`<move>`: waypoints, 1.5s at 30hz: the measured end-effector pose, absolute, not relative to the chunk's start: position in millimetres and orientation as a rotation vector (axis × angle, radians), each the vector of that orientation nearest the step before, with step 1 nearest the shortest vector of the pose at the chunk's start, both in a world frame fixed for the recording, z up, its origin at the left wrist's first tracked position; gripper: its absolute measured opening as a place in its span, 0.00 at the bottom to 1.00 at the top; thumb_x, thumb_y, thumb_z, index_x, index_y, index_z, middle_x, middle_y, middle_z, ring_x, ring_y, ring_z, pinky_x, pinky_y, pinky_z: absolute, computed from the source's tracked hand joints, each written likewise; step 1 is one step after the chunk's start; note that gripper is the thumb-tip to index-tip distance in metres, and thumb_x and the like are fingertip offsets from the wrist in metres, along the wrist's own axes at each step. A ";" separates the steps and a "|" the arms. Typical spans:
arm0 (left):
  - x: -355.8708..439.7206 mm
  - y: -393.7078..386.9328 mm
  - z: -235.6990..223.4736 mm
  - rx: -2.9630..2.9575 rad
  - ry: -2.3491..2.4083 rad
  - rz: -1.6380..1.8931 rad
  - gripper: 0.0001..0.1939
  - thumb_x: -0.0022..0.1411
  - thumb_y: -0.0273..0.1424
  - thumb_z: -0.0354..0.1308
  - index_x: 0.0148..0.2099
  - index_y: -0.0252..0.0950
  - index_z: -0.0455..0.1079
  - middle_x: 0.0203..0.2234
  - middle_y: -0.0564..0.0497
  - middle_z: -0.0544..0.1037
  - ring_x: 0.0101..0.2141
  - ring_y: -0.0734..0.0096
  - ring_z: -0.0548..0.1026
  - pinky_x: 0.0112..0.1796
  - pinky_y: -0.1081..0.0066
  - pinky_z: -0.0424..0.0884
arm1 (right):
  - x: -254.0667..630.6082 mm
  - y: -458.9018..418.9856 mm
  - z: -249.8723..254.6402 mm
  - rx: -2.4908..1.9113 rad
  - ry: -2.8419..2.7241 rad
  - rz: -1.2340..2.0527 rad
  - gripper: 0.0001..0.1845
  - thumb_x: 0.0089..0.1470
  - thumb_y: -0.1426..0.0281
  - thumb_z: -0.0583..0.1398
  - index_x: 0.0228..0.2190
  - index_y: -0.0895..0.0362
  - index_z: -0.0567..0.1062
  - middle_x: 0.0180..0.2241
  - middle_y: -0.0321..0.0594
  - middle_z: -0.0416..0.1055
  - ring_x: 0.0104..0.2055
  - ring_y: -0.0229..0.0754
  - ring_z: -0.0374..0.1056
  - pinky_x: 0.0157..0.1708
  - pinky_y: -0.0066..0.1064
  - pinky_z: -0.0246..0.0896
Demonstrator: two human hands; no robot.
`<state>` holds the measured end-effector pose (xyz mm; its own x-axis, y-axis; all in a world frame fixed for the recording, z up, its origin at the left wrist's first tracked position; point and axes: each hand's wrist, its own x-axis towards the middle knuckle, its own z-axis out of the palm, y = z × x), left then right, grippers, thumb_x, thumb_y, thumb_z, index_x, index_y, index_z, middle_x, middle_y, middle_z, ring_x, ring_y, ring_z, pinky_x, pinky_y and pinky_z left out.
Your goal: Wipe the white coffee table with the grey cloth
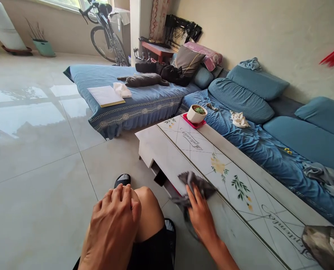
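My right hand [199, 213] presses a dark grey cloth [196, 183] onto the coffee table [164, 144], near its front edge. Part of the cloth hangs over that edge, slightly blurred. The fingers lie stretched over the fabric. My left hand [113, 213] rests over my knee, with its fingers draped across the front and nothing held in them. Printed flowers and lettering decorate the white tabletop.
On the table's far end stands a potted succulent [196, 113] on a red saucer. A dark bag [324, 245] sits at the near right end. Behind runs a blue sofa [304, 140] with cushions. A grey cat [144, 80] lies on the blue-covered daybed [91, 78].
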<state>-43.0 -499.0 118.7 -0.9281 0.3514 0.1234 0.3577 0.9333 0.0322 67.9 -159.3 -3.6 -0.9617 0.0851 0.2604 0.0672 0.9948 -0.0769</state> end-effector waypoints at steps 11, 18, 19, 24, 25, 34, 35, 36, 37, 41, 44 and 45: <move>-54.1 -509.1 130.0 -0.491 -3.032 -0.052 0.25 0.79 0.30 0.46 0.64 0.37 0.82 0.62 0.38 0.83 0.60 0.45 0.80 0.54 0.50 0.77 | -40.6 -190.9 1.1 -0.013 -2.874 0.087 0.44 0.66 0.84 0.52 0.80 0.59 0.59 0.79 0.61 0.57 0.79 0.66 0.60 0.75 0.63 0.65; -45.8 -497.3 124.2 -0.500 -2.979 -0.004 0.27 0.82 0.32 0.43 0.69 0.32 0.78 0.65 0.36 0.82 0.62 0.45 0.80 0.55 0.50 0.77 | -40.3 -192.0 9.9 -0.029 -2.879 0.229 0.43 0.67 0.83 0.50 0.80 0.57 0.63 0.80 0.54 0.57 0.81 0.63 0.58 0.76 0.60 0.63; -44.0 -499.5 122.7 -0.495 -2.968 -0.005 0.28 0.82 0.32 0.43 0.70 0.32 0.78 0.66 0.36 0.81 0.63 0.44 0.79 0.56 0.50 0.77 | -4.7 -181.4 9.0 -0.050 -2.876 0.213 0.45 0.66 0.84 0.51 0.81 0.54 0.61 0.80 0.54 0.57 0.79 0.63 0.60 0.74 0.60 0.67; -41.9 -517.9 123.3 -0.478 -2.978 -0.046 0.29 0.80 0.31 0.42 0.69 0.32 0.78 0.66 0.35 0.81 0.63 0.41 0.79 0.57 0.46 0.76 | 143.1 -131.3 4.7 -0.177 -2.869 0.069 0.51 0.69 0.81 0.51 0.84 0.40 0.45 0.82 0.45 0.52 0.76 0.64 0.66 0.62 0.54 0.82; -43.5 -521.1 124.9 -0.465 -2.994 -0.066 0.29 0.80 0.31 0.42 0.68 0.33 0.79 0.65 0.35 0.81 0.62 0.41 0.79 0.56 0.46 0.76 | 147.8 -128.3 3.8 -0.175 -2.872 0.046 0.51 0.70 0.81 0.51 0.84 0.40 0.45 0.83 0.44 0.51 0.76 0.65 0.65 0.62 0.55 0.82; -55.4 -511.9 131.0 -0.431 -3.034 -0.107 0.26 0.81 0.33 0.43 0.65 0.35 0.80 0.62 0.36 0.83 0.59 0.45 0.81 0.55 0.49 0.77 | -105.6 -202.6 9.2 -0.016 -2.974 0.242 0.40 0.69 0.78 0.56 0.79 0.59 0.63 0.81 0.56 0.53 0.83 0.62 0.52 0.80 0.62 0.55; -53.9 -508.7 130.7 -0.432 -3.031 -0.096 0.27 0.81 0.33 0.43 0.66 0.34 0.80 0.62 0.36 0.83 0.60 0.45 0.81 0.56 0.49 0.77 | -116.5 -206.9 11.9 -0.026 -2.974 0.268 0.39 0.69 0.78 0.56 0.79 0.60 0.64 0.81 0.57 0.54 0.82 0.62 0.53 0.80 0.63 0.54; -52.1 -506.2 130.1 -0.431 -3.027 -0.089 0.27 0.81 0.33 0.43 0.67 0.33 0.79 0.63 0.35 0.82 0.61 0.44 0.81 0.56 0.49 0.77 | -115.1 -207.5 13.5 -0.025 -2.968 0.286 0.40 0.69 0.78 0.56 0.79 0.59 0.64 0.81 0.56 0.54 0.82 0.61 0.54 0.80 0.63 0.55; -50.0 -504.7 129.2 -0.436 -3.024 -0.087 0.27 0.81 0.33 0.43 0.68 0.33 0.79 0.64 0.35 0.82 0.62 0.44 0.80 0.56 0.48 0.77 | -101.6 -204.3 13.8 -0.015 -2.959 0.293 0.41 0.69 0.79 0.55 0.80 0.57 0.63 0.81 0.55 0.55 0.82 0.61 0.54 0.79 0.62 0.56; -42.6 -509.7 124.6 -0.456 -2.986 -0.113 0.28 0.79 0.33 0.45 0.69 0.33 0.78 0.66 0.34 0.81 0.64 0.41 0.78 0.57 0.47 0.77 | 35.4 -164.4 6.7 -0.059 -2.905 0.225 0.50 0.69 0.82 0.51 0.84 0.43 0.49 0.83 0.45 0.51 0.81 0.60 0.57 0.73 0.60 0.70; -42.0 -519.4 124.4 -0.439 -2.987 -0.127 0.28 0.78 0.32 0.45 0.69 0.34 0.79 0.66 0.35 0.80 0.64 0.41 0.78 0.57 0.46 0.78 | 132.5 -134.3 5.3 -0.204 -2.894 0.143 0.47 0.74 0.79 0.50 0.84 0.38 0.46 0.83 0.43 0.52 0.78 0.63 0.63 0.64 0.56 0.80; -43.2 -522.0 125.3 -0.434 -2.998 -0.125 0.28 0.78 0.31 0.45 0.68 0.35 0.80 0.66 0.36 0.81 0.63 0.41 0.78 0.56 0.46 0.78 | 147.2 -129.6 5.9 -0.235 -2.895 0.122 0.45 0.75 0.77 0.50 0.84 0.37 0.46 0.82 0.44 0.52 0.77 0.64 0.64 0.63 0.55 0.81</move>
